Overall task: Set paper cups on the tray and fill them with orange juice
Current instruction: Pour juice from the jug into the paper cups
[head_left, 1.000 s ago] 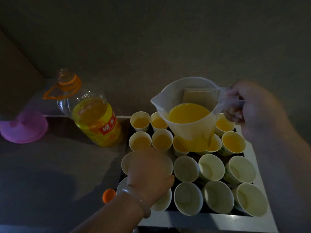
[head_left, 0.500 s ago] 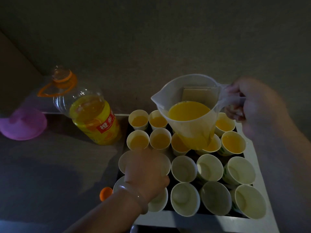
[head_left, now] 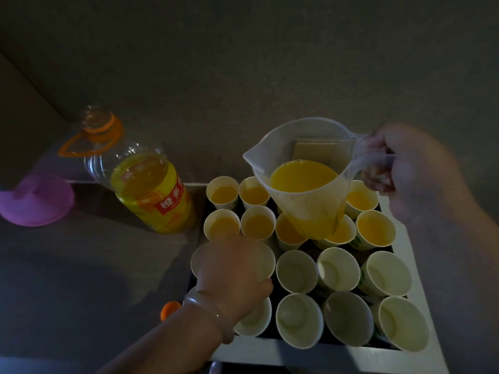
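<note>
Right grip [head_left: 413,174] curls round the handle of the jug [head_left: 302,190], above filled cups [head_left: 224,194] on the tray [head_left: 297,357]. Left grip [head_left: 232,276] clasps an empty cup [head_left: 266,261] at the tray's left edge. Bottle [head_left: 151,195], cap [head_left: 170,309] and purple lid [head_left: 35,201] lie left on the worktop [head_left: 81,265].

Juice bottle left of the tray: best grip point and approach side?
Probably the orange carry loop at the neck of the juice bottle. It juts out to the bottle's left, away from the tray, so come in from the left. The neck is uncapped and the bottle is part full, so lift it upright.
</note>
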`<action>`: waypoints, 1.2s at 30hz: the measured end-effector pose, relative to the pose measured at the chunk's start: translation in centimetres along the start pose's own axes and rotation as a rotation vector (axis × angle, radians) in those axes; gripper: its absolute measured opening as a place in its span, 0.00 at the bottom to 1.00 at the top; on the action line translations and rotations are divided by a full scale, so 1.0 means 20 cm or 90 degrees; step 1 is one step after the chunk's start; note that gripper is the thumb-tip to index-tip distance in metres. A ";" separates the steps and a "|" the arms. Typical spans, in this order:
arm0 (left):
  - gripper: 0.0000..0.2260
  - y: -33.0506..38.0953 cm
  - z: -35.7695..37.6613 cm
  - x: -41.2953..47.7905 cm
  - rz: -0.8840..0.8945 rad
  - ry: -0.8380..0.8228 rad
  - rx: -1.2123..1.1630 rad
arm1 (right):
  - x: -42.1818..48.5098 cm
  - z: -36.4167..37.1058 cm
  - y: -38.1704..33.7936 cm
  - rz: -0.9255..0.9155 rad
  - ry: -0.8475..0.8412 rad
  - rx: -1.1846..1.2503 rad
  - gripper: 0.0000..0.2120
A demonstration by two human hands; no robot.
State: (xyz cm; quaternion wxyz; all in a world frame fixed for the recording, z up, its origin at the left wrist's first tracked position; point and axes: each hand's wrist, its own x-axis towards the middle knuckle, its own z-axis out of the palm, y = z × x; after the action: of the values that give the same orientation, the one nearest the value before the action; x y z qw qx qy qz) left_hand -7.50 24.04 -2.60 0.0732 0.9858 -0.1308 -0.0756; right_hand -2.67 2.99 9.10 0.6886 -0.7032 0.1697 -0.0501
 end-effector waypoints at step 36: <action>0.33 -0.11 -0.34 0.10 -0.001 0.170 -0.344 | -0.02 0.00 -0.20 -0.091 -0.087 -0.220 0.10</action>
State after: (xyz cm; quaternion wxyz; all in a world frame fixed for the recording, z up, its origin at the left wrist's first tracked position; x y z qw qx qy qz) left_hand -3.86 26.38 3.50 0.3491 0.9321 -0.0943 0.0228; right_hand -2.35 3.05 13.04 0.5620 -0.8231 0.0784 -0.0211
